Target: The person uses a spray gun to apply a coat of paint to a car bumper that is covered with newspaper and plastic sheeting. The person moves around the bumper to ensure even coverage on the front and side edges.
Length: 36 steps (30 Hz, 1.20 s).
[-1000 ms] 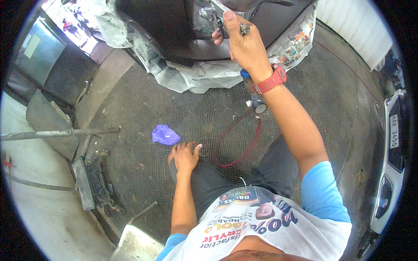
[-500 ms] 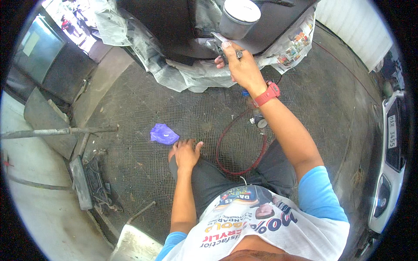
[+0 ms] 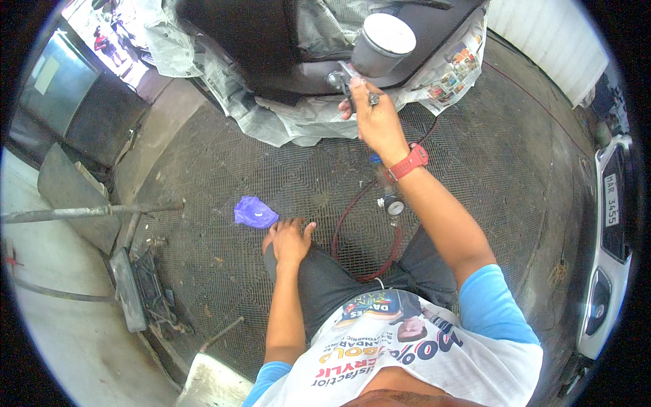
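Note:
My right hand point(image 3: 381, 125) is wrapped round the grip of a spray gun point(image 3: 344, 76), its fingers partly hidden behind the gun. A grey paint cup point(image 3: 380, 54) with a white lid sits tilted at the gun's top. Just beyond is a glossy dark panel point(image 3: 254, 64), with newspaper point(image 3: 291, 129) draped along its near edge. My left hand point(image 3: 291, 243) lies flat on my left knee, fingers spread and holding nothing. Close by its fingertips is a crumpled purple cloth or plastic piece point(image 3: 255, 211).
A red air hose point(image 3: 337, 227) with a round gauge point(image 3: 393, 205) hangs below my right forearm. A metal pipe point(image 3: 102, 210) juts in from the left, above a dark metal frame point(image 3: 146, 285). At the right edge stands a white car point(image 3: 597, 271). Dark ribbed matting point(image 3: 183, 176) covers the floor.
My right hand and the spray gun have shifted slightly, with the cup moving right and a little nearer. The hose and gauge have swung left. My left hand stays put.

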{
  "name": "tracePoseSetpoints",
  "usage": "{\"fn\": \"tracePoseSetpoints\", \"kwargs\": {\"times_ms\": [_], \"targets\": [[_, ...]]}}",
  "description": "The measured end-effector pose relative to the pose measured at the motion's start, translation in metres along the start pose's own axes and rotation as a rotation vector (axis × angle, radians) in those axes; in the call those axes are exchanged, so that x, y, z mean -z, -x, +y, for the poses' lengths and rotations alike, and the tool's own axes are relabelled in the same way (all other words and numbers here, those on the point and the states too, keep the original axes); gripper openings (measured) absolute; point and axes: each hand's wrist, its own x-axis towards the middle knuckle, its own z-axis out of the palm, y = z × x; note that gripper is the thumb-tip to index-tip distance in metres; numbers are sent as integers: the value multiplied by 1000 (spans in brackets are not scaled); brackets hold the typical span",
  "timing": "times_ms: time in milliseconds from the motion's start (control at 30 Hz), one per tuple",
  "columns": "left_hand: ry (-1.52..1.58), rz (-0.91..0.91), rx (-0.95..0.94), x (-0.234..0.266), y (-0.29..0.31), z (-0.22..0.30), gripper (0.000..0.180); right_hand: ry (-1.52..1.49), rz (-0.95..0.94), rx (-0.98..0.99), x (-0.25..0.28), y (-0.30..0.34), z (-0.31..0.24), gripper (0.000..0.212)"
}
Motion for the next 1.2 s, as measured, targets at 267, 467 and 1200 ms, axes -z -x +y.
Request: {"fn": "tracePoseSetpoints", "kwargs": {"times_ms": [267,467,1200], "targets": [[-29,-16,4,-7,-2,-1,45,72,-146,183,-2,-8,-32,50],[-11,-8,-4,-7,-2,3,45,52,-71,297,18,-45,-90,57],[7,23,-20,-16,-5,-4,42,-98,215,376,60,-99,-101,59]]}}
